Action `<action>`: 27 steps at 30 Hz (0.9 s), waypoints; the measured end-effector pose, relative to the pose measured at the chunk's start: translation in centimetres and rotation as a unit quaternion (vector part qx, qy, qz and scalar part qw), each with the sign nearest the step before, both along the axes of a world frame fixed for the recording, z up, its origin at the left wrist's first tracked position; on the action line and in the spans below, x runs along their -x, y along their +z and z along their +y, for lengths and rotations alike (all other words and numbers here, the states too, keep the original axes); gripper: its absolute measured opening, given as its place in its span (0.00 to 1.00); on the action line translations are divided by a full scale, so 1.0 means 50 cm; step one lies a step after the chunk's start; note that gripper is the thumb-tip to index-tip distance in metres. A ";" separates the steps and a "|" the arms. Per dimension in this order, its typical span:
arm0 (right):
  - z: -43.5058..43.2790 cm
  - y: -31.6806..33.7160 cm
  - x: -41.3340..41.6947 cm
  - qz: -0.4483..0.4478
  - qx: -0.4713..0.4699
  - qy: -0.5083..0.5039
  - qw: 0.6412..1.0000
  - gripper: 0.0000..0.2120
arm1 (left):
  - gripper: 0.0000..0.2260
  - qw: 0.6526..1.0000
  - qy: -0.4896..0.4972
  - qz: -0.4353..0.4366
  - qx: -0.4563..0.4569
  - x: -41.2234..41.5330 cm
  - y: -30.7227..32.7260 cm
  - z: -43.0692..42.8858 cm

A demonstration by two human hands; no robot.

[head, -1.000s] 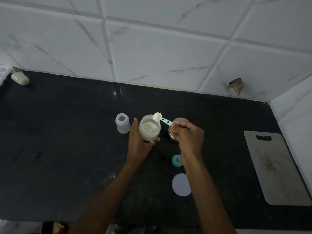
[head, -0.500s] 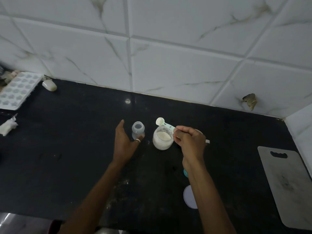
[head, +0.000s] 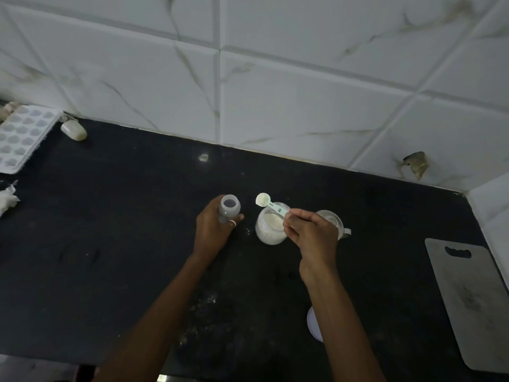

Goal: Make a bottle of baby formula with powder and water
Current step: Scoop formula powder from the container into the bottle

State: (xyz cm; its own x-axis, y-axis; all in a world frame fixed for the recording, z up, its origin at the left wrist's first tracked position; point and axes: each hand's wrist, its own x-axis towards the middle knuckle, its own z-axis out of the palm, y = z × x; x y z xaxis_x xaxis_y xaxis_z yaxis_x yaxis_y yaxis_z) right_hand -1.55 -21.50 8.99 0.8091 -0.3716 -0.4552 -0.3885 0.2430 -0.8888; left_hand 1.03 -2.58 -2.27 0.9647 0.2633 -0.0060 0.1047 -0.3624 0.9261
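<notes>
Baby bottle [head: 230, 207] stands uncapped on black counter [head: 110, 244], my left hand [head: 213, 230] wrapped around its body. My right hand [head: 312, 234] pinches scoop [head: 271, 205] by handle, heaped bowl raised between bottle and open powder jar [head: 268, 230]. Cup [head: 332, 220] sits just behind right hand; cutting board [head: 468, 299] far right.

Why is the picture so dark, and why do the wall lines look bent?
Head view: dim light, so the black counter swallows detail; the wide lens bends the wall tiles; a small glare spot shines near the wall; bottle and scoop look soft.
</notes>
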 end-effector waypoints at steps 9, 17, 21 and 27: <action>0.011 0.103 -0.004 -0.087 -0.030 0.022 0.995 0.06 | 0.23 0.997 -0.011 -0.076 -0.019 0.013 0.168 0.000; 0.009 0.216 0.018 -0.165 0.008 0.060 0.985 0.05 | 0.24 0.988 -0.005 -0.132 -0.080 0.047 0.301 -0.022; 0.011 0.238 0.023 -0.202 0.084 0.066 0.973 0.05 | 0.25 0.985 0.000 -0.145 -0.090 0.047 0.335 -0.029; 0.015 0.246 0.034 -0.299 0.288 0.073 0.907 0.05 | 0.24 0.984 0.002 -0.153 -0.093 0.044 0.349 -0.039</action>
State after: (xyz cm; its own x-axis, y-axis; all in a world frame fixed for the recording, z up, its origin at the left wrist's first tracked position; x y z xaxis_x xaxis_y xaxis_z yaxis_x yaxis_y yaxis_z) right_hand -3.23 -20.75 21.29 0.9072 -0.2767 0.3168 0.2140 -0.3448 -0.9140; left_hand -1.16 -4.55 15.17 0.9128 0.2366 0.3329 -0.1666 -0.5285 0.8324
